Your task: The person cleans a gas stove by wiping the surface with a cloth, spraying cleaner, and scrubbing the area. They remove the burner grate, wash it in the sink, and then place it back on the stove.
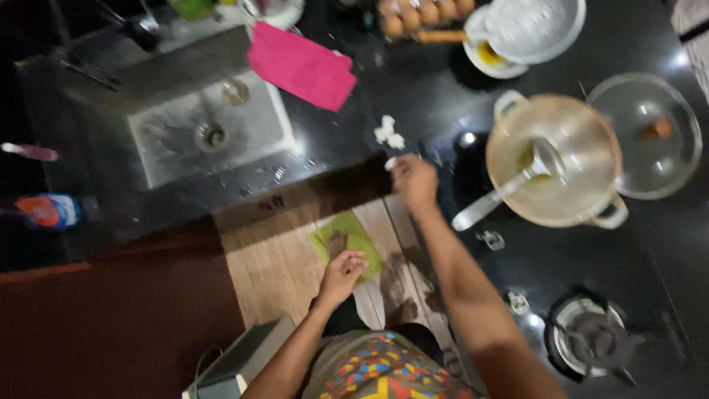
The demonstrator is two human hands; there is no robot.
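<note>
A tan pot (pixel 572 122) with a ladle (pixel 517 181) in it sits just right of the fingers of the right hand (pixel 415 181). A glass lid (pixel 650 159) lies further right. Up past the fingers are eggs (pixel 425 13) and a big white bowl (pixel 532 29). A pink cloth (pixel 301 66) and a grey sink (pixel 210 133) are up and left of them. A black burner (pixel 591 336) sits well below, to the right

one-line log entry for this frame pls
right hand: pinching small white piece at black counter edge | left hand: lowered, nothing visibly held, green cloth on floor beyond | pot: ladle inside, glass lid beside
</note>
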